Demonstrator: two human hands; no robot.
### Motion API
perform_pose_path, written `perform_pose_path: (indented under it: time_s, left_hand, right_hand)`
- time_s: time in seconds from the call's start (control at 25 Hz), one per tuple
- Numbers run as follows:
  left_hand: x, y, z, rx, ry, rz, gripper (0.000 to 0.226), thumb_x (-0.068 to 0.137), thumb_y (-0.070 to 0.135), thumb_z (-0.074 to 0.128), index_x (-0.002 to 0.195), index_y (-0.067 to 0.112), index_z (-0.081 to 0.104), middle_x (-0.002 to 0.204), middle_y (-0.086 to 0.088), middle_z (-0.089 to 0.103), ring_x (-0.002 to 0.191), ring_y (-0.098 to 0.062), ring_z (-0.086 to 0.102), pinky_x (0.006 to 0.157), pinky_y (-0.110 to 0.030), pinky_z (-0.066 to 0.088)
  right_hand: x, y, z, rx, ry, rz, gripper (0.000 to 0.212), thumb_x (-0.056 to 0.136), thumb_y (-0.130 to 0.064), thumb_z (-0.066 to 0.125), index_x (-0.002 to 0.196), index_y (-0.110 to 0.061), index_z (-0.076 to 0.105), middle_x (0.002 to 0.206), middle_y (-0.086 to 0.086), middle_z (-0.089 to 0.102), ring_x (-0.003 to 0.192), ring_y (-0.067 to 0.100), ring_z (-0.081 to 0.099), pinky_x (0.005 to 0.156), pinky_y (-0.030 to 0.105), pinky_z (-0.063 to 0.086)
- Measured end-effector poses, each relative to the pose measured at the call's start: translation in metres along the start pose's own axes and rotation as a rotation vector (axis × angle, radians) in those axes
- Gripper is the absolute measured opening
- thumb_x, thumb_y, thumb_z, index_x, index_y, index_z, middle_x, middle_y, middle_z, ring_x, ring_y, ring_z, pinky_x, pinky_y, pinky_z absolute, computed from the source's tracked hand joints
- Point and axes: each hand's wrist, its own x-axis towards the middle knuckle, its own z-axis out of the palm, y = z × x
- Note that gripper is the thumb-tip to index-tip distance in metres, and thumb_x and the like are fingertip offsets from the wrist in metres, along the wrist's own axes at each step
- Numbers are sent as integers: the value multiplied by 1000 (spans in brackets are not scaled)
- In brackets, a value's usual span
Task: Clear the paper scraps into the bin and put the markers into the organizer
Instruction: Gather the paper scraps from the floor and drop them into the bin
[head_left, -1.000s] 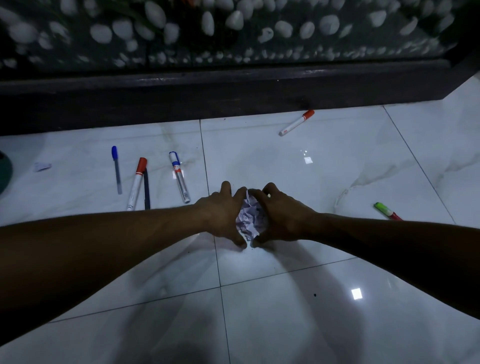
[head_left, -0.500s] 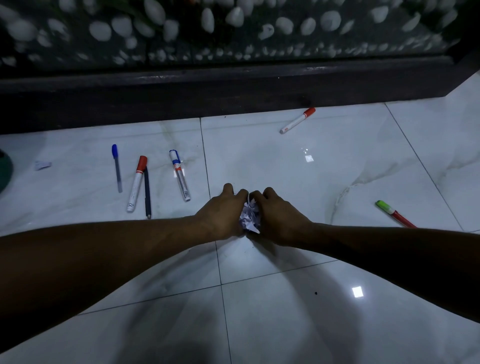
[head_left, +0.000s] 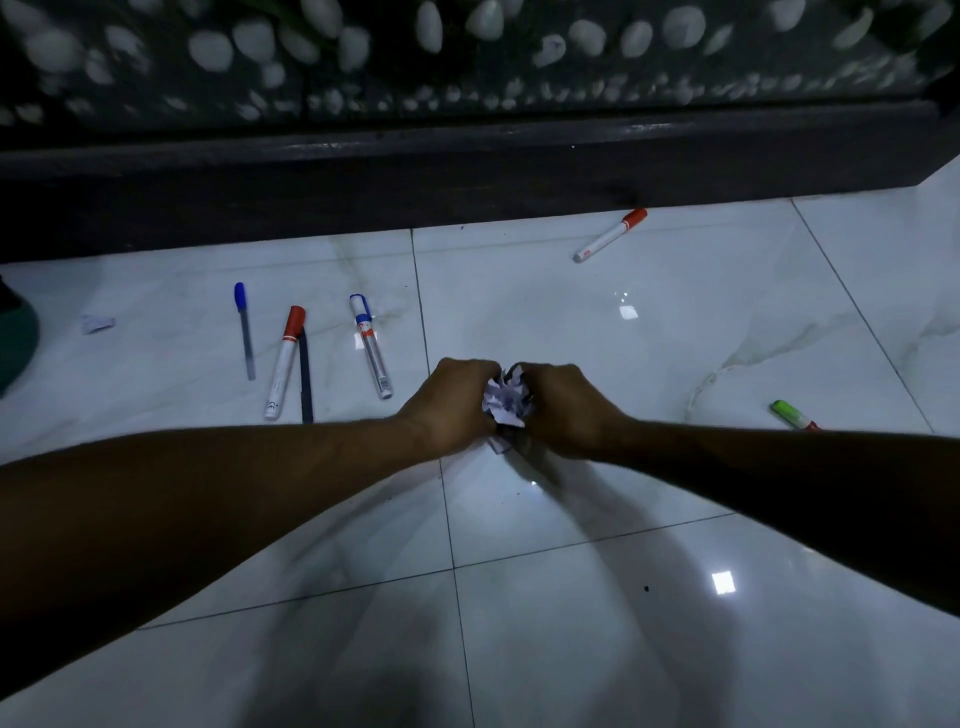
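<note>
- Head view: the left hand (head_left: 451, 402) and the right hand (head_left: 563, 408) press toward each other low over the white tiled floor (head_left: 571, 623), both clamped on a wad of crumpled paper scraps (head_left: 505, 399) squeezed between them.
- Only a narrow strip of the wad shows between the knuckles; the fingertips curl under and are hidden, and a small corner of paper pokes out below the hands.
- Whether the wad touches the floor cannot be told; the hands' shadow covers that spot.
- To the left lie a blue-capped pen (head_left: 244, 332), a red-capped white marker (head_left: 283, 364), a dark pen (head_left: 305, 382) just beside it, and a blue-capped marker (head_left: 370, 345) nearest the left hand.
- Printing on the marker barrels is too small to read.
- Another red-capped marker (head_left: 612, 235) lies far ahead near the dark skirting (head_left: 467, 176) of the pebble wall.
- On the right a green-capped marker (head_left: 790, 414) is partly covered by the right forearm; its rear end is out of sight.
- A loose paper scrap (head_left: 96, 323) rests far left, near a dark green rounded object (head_left: 15, 340) cut off by the edge; what that object is cannot be told.
- The light is dim and the upper wall blurred.
</note>
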Motion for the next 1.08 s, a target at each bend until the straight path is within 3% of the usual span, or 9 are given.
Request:
perform_pose_path:
  time_s: [0.08,0.2,0.44,0.52,0.6,0.68,0.84,0.96,1.08]
  left_hand:
    - [12,9,-22,-2,59,7,33,76,24,83,99,5,68,100,-13,70,93,-26,65,74,-25,46]
    - [9,6,-76,-4,167,-37,31,78,26,81,102,10,68,104,-10,70,93,-23,64,75,-25,43]
    - [-14,6,-182,14,278,-117,30,70,18,84,91,3,70,92,-12,73,82,-21,68,64,-27,48]
    - [-37,3,-224,-27,308,-99,29,73,17,83,92,-1,70,98,-17,74,85,-19,69,58,-15,46]
    - [-68,-3,-264,10,358,-115,23,76,20,83,85,6,66,85,-10,72,84,-19,69,47,-6,35]
    - [-99,-13,-301,51,401,-161,28,70,23,86,84,11,65,74,0,65,79,-20,65,51,-15,41]
    - [-166,-52,-369,97,432,-222,27,68,24,85,87,13,70,83,1,71,82,-18,69,72,-29,54]
    - [-216,-88,-411,133,522,-346,37,65,33,87,92,11,71,85,-1,73,79,-18,69,71,-29,56]
    - [-253,-130,-434,126,568,-437,38,66,30,89,89,7,69,82,-4,70,74,-20,65,60,-28,48]
  right_hand:
    - [19,-6,-26,-100,8,-20,25,83,-33,77,89,-11,69,95,8,74,91,22,69,61,13,33]
    - [53,-54,-54,-198,-35,-89,23,81,-36,79,87,-16,68,91,4,72,82,19,68,63,21,38]
    - [85,-150,-108,-249,-72,-167,24,76,-32,81,60,-21,66,68,-8,71,65,7,66,56,18,43]
    - [93,-196,-117,-247,-47,-213,27,76,-32,80,57,-23,63,60,-12,66,60,7,63,52,15,40]
    - [103,-244,-120,-255,-13,-240,24,72,-31,84,62,-23,64,61,-11,65,58,6,62,48,14,39]
    - [114,-292,-120,-235,-36,-284,21,70,-26,86,64,-22,65,59,-13,66,52,-2,60,45,9,38]
    - [136,-396,-100,-261,-125,-347,19,75,-13,79,65,-17,64,49,-13,65,51,-1,64,45,8,42]
    - [157,-470,-72,-228,-161,-427,17,68,-18,85,72,-14,68,63,-2,74,69,14,74,66,25,58]
    - [173,-526,-36,-204,-196,-458,24,70,-11,85,72,-16,61,57,-4,71,55,8,70,49,16,51]
